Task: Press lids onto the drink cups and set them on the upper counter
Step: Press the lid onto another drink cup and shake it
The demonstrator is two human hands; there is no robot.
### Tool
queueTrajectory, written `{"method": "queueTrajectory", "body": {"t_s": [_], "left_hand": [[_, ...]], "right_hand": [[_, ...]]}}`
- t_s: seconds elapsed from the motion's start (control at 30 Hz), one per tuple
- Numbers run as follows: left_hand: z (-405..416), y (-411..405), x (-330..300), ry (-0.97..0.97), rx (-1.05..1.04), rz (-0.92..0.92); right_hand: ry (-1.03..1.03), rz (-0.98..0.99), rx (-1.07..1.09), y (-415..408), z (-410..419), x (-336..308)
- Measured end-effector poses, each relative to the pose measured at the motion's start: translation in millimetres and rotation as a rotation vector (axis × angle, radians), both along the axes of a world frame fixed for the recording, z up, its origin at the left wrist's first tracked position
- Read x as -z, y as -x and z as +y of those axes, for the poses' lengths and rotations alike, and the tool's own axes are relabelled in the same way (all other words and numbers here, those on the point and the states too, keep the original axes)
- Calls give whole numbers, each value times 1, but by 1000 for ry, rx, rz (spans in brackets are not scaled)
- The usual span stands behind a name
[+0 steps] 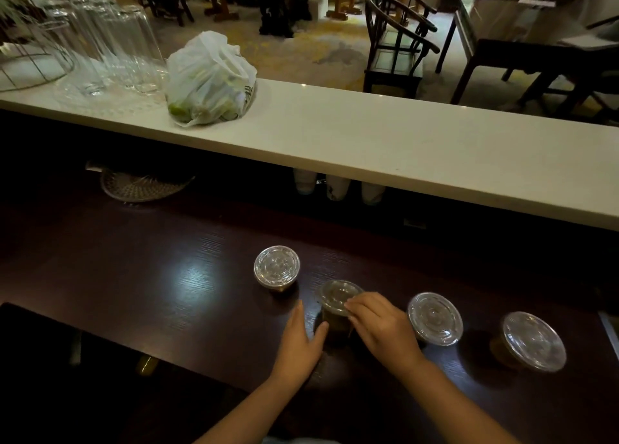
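Clear plastic is lying under the right fingers, which are curling over the near edge of a lid and pressing on it. That right hand is closing on the lid's rim, while the left hand is spreading open against the left side of the middle cup, thumb touching its wall, steadying rather than clasping. The cup is standing upright on the dark wooden counter, its long axis vertical and its mouth facing up; the lid is sitting slightly tilted, possibly not fully seated, though the dim light is making that hard to judge.

Three more lidded cups are standing upright around it: one just behind and to the left, one near the right hand, and another farther right. Behind them the white upper counter is running across, carrying a tied plastic bag and upturned drinking glasses at its left end. Paper cups are hanging beneath its edge.
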State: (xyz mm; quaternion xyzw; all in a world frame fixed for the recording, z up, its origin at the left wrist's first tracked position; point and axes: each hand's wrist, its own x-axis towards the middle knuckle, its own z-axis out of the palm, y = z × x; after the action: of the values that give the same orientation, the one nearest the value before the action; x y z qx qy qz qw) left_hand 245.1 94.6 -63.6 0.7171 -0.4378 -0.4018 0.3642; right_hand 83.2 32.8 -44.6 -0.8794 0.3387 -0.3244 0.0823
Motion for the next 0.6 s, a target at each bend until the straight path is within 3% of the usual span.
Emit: {"method": "queueTrajectory", "body": {"t_s": [0.13, 0.2, 0.27, 0.37, 0.43, 0.5, 0.6], "left_hand": [[0, 4, -18, -254, -218, 850], [-5, -1, -23, -261, -296, 1070], [-10, -4, -34, -224, -357, 1157], [-14, -2, -49, -152, -343, 1209], [-15, 1, -62, -52, -278, 1143], [-17, 3, -71, 92, -183, 927], [-22, -4, -76, 340, 47, 365]], "right_hand": [[-25, -99, 127, -2, -5, -18], [-20, -124, 175, -3, -7, -25], [-21, -169, 224, -4, -11, -30], [-79, -304, 321, -8, -14, -34], [-198, -460, 418, -13, -14, -38], [-390, -656, 508, -17, -14, -42], [-686, -915, 572, -22, -15, -42]]}}
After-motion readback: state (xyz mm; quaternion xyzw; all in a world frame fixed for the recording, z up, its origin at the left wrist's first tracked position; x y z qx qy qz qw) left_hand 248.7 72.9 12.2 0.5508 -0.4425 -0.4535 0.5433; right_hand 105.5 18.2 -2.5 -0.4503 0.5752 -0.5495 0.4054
